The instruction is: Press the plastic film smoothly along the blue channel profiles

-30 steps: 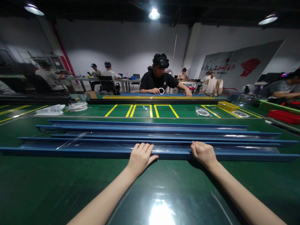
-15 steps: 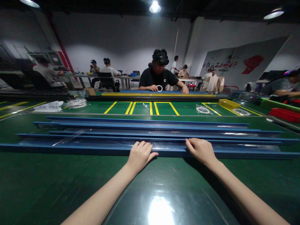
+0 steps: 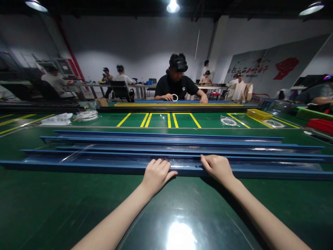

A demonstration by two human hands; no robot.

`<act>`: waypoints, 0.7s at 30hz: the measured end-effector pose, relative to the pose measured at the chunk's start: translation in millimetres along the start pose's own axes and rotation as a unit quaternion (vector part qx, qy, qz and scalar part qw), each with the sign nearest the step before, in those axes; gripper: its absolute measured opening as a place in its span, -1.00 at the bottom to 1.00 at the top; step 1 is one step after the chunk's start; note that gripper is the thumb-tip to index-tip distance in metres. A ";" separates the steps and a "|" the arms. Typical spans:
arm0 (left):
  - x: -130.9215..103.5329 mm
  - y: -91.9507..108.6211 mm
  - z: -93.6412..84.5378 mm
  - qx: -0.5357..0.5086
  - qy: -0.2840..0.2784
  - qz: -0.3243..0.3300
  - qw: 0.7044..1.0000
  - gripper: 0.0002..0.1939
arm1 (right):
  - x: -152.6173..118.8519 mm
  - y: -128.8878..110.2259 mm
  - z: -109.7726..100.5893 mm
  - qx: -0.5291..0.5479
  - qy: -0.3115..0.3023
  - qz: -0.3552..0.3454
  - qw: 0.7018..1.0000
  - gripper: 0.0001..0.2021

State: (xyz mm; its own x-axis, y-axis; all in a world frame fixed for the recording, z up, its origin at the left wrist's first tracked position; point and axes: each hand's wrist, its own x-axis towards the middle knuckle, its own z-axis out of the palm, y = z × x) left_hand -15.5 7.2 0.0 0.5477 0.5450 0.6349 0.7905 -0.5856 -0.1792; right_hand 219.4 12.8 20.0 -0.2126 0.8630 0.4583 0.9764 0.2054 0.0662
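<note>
Several long blue channel strips (image 3: 104,169) lie side by side across the green table (image 3: 78,198), with clear film on them. My left hand (image 3: 157,175) rests on the nearest strip, fingers curled over its front wall and thumb pointing right along it. To the right, my right hand (image 3: 217,167) is closed at the same strip, thumb and forefinger pinched together over its channel. Whatever is between those fingertips is too small to make out.
Across the table, a person in black (image 3: 179,85) holds a white ring (image 3: 175,97) beside yellow strips (image 3: 179,105). Wrapped white coils (image 3: 87,115), a yellow tray (image 3: 258,115) and a red tray (image 3: 321,125) lie beyond the blue strips.
My right hand has moved slightly left along the strip, nearer my left hand. My left hand keeps its place on the strip. The view has shifted a little.
</note>
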 end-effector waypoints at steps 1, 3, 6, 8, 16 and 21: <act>0.0 0.1 -0.2 -0.001 0.000 -0.001 1.000 -0.67 | -1.1 0.1 0.2 0.006 0.012 -0.007 1.000 -0.47; 0.2 0.2 -0.8 -0.002 -0.001 -0.001 1.000 -0.67 | -2.4 0.1 0.4 0.011 0.025 -0.020 0.999 -0.48; 0.6 0.4 -1.8 0.000 -0.003 0.000 1.000 -0.66 | -2.7 -0.2 0.2 0.011 0.024 -0.029 0.999 -0.50; 0.8 0.4 -2.1 -0.001 -0.002 0.002 1.000 -0.66 | -2.6 -0.3 0.0 0.010 0.021 -0.030 0.999 -0.51; 0.5 -1.5 -0.1 -0.011 -0.020 0.002 1.000 -0.66 | -3.4 0.1 1.5 0.008 0.013 -0.027 1.000 -0.51; 0.5 -2.0 0.2 -0.011 -0.019 -0.001 1.000 -0.64 | -3.0 0.1 1.4 0.007 0.008 -0.020 1.000 -0.51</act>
State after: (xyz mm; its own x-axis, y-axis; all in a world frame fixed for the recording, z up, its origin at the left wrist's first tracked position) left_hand -16.7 8.8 0.6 0.5573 0.5681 0.6055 0.7851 -0.5978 -0.1617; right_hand 220.0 10.9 17.4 -0.2498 0.8469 0.4695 0.9668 0.2450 0.0725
